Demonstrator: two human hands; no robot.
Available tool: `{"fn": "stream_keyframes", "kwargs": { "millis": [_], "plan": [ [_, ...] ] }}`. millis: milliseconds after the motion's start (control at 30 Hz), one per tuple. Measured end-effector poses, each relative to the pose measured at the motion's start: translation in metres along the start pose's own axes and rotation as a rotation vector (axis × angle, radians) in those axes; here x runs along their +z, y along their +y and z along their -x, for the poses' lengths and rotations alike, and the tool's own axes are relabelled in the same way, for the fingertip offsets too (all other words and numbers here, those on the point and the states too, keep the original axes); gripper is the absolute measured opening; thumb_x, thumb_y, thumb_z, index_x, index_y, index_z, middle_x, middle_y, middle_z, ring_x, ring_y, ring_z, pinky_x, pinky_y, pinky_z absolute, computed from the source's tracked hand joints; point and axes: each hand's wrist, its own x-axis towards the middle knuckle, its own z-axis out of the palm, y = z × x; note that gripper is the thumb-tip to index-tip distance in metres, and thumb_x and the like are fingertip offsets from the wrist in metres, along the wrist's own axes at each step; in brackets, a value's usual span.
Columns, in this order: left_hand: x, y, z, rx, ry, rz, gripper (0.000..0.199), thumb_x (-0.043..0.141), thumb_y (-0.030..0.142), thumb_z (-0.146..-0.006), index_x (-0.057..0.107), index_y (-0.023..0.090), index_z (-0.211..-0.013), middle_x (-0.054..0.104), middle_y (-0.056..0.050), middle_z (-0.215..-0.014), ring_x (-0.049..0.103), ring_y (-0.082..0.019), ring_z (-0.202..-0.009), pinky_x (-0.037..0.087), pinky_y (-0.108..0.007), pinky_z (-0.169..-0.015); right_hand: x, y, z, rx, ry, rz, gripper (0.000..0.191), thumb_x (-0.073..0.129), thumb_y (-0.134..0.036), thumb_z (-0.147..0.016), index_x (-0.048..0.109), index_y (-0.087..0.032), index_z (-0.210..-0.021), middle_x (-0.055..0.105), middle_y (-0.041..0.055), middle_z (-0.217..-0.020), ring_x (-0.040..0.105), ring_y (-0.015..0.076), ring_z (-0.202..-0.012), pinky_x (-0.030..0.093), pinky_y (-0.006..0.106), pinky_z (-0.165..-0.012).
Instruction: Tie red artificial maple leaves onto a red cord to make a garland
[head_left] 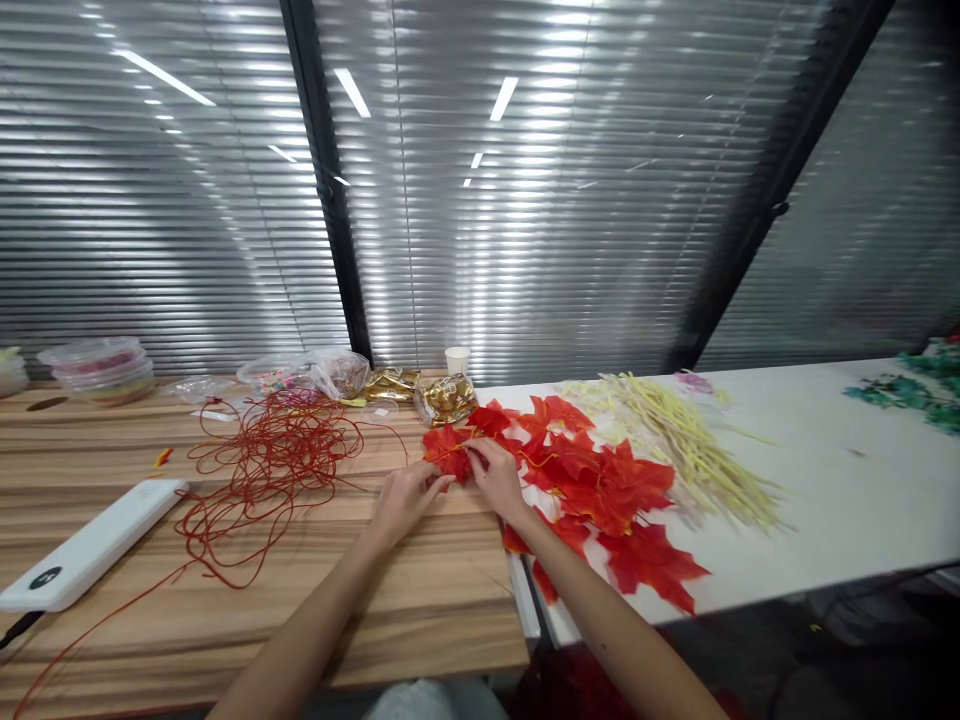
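A red artificial maple leaf [445, 447] lies at the wooden table's right edge, between my two hands. My right hand [495, 478] pinches its thin yellowish stem near the leaf's middle. My left hand [405, 498] is at the leaf's lower left edge, its thumb and fingers drawn together on the rim. What sits between those left fingertips is too small to make out fully. More red artificial leaves [611, 485] lie in an overlapping heap to the right, on the white table. A tangled red cord [281, 455] spreads out left of my hands.
A white power strip [97, 540] lies at the left. Along the back stand plastic tubs [101, 370], gold foil packets [446, 398] and a paper cup [457, 360]. Pale yellow stems [690, 450] and green foliage [900, 390] lie on the white table [847, 500]. Window blinds rise behind.
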Motion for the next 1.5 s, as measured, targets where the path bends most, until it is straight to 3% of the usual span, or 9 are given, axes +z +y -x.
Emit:
{"fn": "stream_keyframes", "kwargs": {
  "millis": [167,500,733,1100,1500],
  "plan": [
    [-0.0001,-0.0004,-0.0002,-0.074,0.001,-0.045,0.038,0.041,0.048,-0.083,0.061,0.019,-0.07,0.063,-0.001,-0.065,0.054,-0.012,-0.058,0.033,-0.022,-0.056,-0.0011,-0.0005,-0.0011,-0.001,0.055,0.006,0.026,0.042,-0.011,-0.079,0.061,-0.02,-0.093,0.064,0.0051,-0.092,0.057,0.018,-0.087,0.045,0.031,-0.08],
    [0.002,-0.0013,0.0007,-0.004,-0.013,0.005,0.033,0.042,0.045,-0.083,0.065,0.02,-0.083,0.066,-0.002,-0.072,0.055,-0.012,-0.06,0.036,-0.021,-0.058,-0.004,0.0037,-0.0035,0.108,0.212,0.025,0.028,0.043,-0.015,-0.079,0.059,-0.019,-0.101,0.063,0.0065,-0.098,0.057,0.0192,-0.091,0.045,0.032,-0.079],
    [0.0031,-0.0026,0.0005,-0.017,0.006,-0.004,0.031,0.043,0.042,-0.084,0.064,0.021,-0.089,0.066,-0.002,-0.073,0.056,-0.012,-0.061,0.037,-0.02,-0.058,-0.0033,0.0054,-0.0032,0.124,0.208,0.006,0.026,0.043,-0.015,-0.078,0.061,-0.019,-0.096,0.064,0.0061,-0.095,0.058,0.019,-0.088,0.045,0.031,-0.078],
    [0.0032,-0.0017,-0.0002,0.045,-0.015,-0.009,0.032,0.041,0.041,-0.084,0.064,0.019,-0.08,0.064,-0.002,-0.073,0.053,-0.011,-0.06,0.035,-0.021,-0.056,-0.0031,0.0054,-0.0018,0.155,0.186,0.012,0.018,0.046,-0.015,-0.076,0.062,-0.02,-0.083,0.067,0.0025,-0.082,0.06,0.018,-0.074,0.045,0.03,-0.071],
    [0.0035,-0.0043,-0.0009,0.095,-0.033,-0.024,0.025,0.04,0.03,-0.087,0.062,0.019,-0.087,0.06,-0.003,-0.081,0.054,-0.012,-0.071,0.039,-0.021,-0.063,-0.003,0.0029,-0.0026,0.095,0.164,-0.024,0.025,0.043,-0.011,-0.076,0.065,-0.019,-0.085,0.066,0.0045,-0.085,0.06,0.0175,-0.079,0.046,0.03,-0.074]
  ]
}}
